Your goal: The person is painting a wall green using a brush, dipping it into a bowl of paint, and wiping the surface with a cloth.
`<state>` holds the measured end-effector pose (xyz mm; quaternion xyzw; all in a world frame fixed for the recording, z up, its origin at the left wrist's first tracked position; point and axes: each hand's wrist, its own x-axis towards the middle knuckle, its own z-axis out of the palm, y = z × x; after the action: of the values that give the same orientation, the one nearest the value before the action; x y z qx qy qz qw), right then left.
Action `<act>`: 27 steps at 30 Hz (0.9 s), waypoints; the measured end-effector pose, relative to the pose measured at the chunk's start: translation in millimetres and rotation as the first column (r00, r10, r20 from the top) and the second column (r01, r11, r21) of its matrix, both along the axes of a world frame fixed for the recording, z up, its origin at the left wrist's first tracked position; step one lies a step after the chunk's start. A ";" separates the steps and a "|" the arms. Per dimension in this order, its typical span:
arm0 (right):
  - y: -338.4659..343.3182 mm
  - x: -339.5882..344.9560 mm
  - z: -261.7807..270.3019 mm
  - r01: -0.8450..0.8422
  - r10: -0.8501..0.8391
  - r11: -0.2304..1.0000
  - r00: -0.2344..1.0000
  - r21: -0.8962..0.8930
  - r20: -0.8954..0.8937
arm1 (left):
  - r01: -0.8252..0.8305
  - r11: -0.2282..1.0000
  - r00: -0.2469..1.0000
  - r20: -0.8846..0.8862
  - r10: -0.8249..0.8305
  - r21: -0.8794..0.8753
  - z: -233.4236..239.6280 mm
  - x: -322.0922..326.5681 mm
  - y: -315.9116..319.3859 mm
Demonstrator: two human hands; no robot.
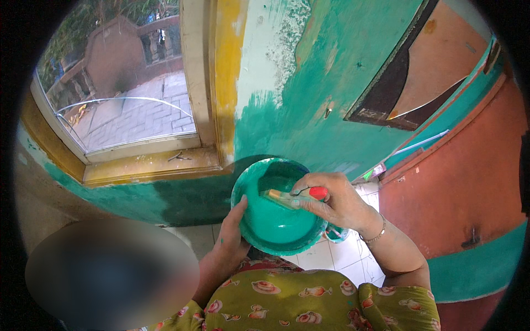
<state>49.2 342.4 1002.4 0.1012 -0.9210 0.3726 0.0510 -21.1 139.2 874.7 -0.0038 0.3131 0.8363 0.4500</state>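
Observation:
My left hand point(232, 229) grips the left side of a round tub point(252, 244), its thumb over the rim and its other fingers hidden beneath. Green paint point(265, 221) fills much of the tub's inside. In my right hand point(337, 200) is a flat paintbrush point(283, 198) with a red-ended handle, pinched between thumb and fingers. Its bristle end points left, over the paint; whether the tip touches the surface I cannot tell. Behind the tub stands a wall point(273, 136) coated partly in green, with a pale, flaking strip point(265, 53) beside the window.
A window point(136, 87) with a yellow frame point(225, 82) is at upper left; twigs point(179, 157) lie on its sill. A small paint-smeared container point(337, 233) sits on the tiled floor point(319, 254). An orange-brown panel point(451, 178) rises at right. A blurred area covers the lower left.

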 end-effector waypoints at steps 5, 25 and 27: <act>19.5 8.3 0.7 -0.126 0.128 0.992 0.990 -0.027 0.058 | -0.018 1.000 1.000 -0.005 0.018 -0.006 4.3 -0.2 4.8; 55.6 77.3 107.9 0.097 -0.206 0.972 0.786 -0.214 -0.582 | -0.098 0.995 0.995 0.035 0.098 0.000 -4.1 -3.1 18.2; 64.7 84.0 106.7 0.095 -0.160 0.986 0.770 -0.136 -0.618 | -0.097 0.995 0.994 0.058 0.098 -0.011 -2.2 -0.4 20.1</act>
<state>133.2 407.1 1109.1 0.1540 -0.8371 0.3577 0.3842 -21.5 159.3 872.5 -0.0454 0.3024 0.8556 0.4177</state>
